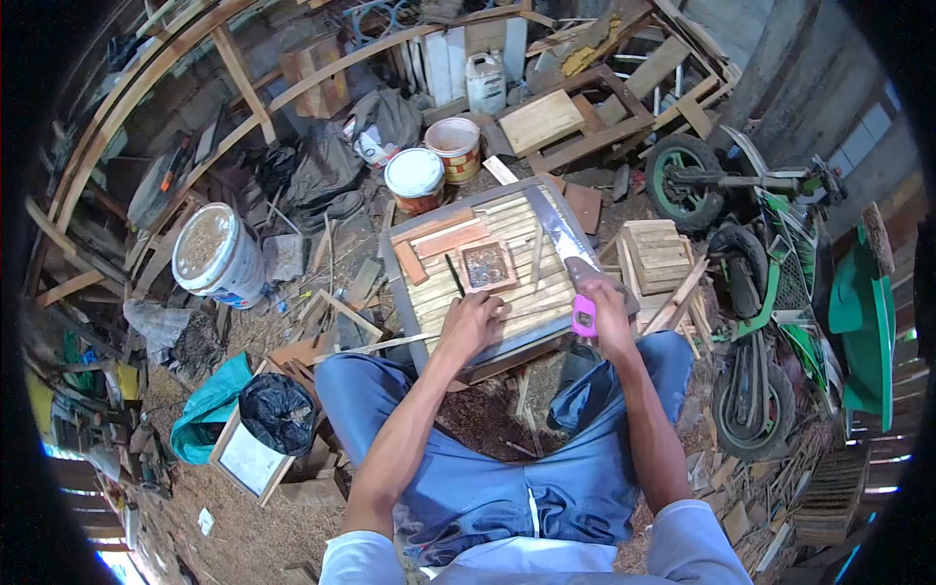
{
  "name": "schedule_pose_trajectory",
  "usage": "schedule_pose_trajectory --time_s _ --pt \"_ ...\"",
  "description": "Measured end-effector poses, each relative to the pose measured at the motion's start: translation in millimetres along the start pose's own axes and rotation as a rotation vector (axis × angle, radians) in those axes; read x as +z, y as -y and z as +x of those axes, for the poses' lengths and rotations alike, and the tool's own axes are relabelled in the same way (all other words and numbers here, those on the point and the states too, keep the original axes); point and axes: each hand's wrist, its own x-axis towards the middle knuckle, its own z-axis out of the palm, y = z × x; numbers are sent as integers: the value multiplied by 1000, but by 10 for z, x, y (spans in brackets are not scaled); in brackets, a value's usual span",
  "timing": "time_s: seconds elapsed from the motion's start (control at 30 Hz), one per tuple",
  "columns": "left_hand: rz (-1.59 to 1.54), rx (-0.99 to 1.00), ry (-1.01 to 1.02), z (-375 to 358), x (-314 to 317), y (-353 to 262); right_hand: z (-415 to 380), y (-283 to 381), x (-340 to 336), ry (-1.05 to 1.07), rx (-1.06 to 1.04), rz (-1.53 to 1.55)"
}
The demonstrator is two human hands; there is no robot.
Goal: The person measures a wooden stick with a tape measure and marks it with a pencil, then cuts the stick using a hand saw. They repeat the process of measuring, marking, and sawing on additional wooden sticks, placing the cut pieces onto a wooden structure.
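My right hand [608, 310] is closed around the pink handle of a handsaw [564, 234], whose blade points away from me over the right edge of a low work table [408, 312]. My left hand [472, 327] rests on the light wooden slats [526, 310], fingers apart, just in front of a small wooden box [487, 267] with small bits in it. A thin dark stick [454, 276] lies beside the box, near my left fingertips. Reddish wood pieces [444, 237] lie on the slats at the far left.
Buckets [219, 255] stand left and behind the table. A stack of wooden pieces [655, 255] sits to the right, near a green motorbike [770, 292]. A black bag [278, 411] lies at left. Scrap wood and shavings cover the floor.
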Motion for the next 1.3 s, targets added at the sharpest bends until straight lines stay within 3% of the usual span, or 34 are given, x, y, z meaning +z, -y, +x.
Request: schedule_pose_trajectory --time_s 0.03,0.07,0.17,0.2,0.3,0.33,0.43,0.47,0.5,0.57,0.63,0.67,0.77,0.87,0.97,1.1,1.3 --pt "-1 -12 -7 -2 -23 4 -29 55 75 59 117 189" --pt "38 -34 20 1 -51 15 42 -49 118 127 88 253" --pt "-404 -310 8 14 -216 -178 171 -274 340 163 18 535" --pt "-606 -410 226 31 -293 -218 187 -295 405 214 11 572" --pt "-1128 -433 215 -122 -112 -345 -100 39 669 375 82 605" --pt "-978 -357 233 -146 -151 -383 -127 5 756 414 62 549" --pt "-900 -496 -38 -110 -250 -490 -170 -38 938 523 22 485" --pt "-1256 -643 59 -109 -188 -257 -168 -46 985 519 -10 422" --pt "-1232 -688 -149 -75 -213 -220 -179 -15 1043 516 -43 362" --pt "-1184 -645 -287 -41 -370 -30 -141 52 1141 486 -136 142" --pt "-1144 -640 -334 -66 -557 94 -105 68 1205 411 -245 -172" --pt "-1124 -641 -324 -87 -631 163 -34 -106 1310 197 -373 -299" --pt "-995 -569 -347 -136 -703 346 -127 -103 1427 130 -518 -795" --pt "-971 -477 -401 -149 -732 337 -31 -371 1633 57 -574 -1014" --pt "-925 -421 -367 -172 -791 318 25 -426 1717 27 -505 -1089" --pt "-1010 -409 -278 -160 -1042 63 13 -393 1778 20 -479 -966" --pt "-946 -331 -233 -146 -989 121 176 -422 1715 240 -342 -653"
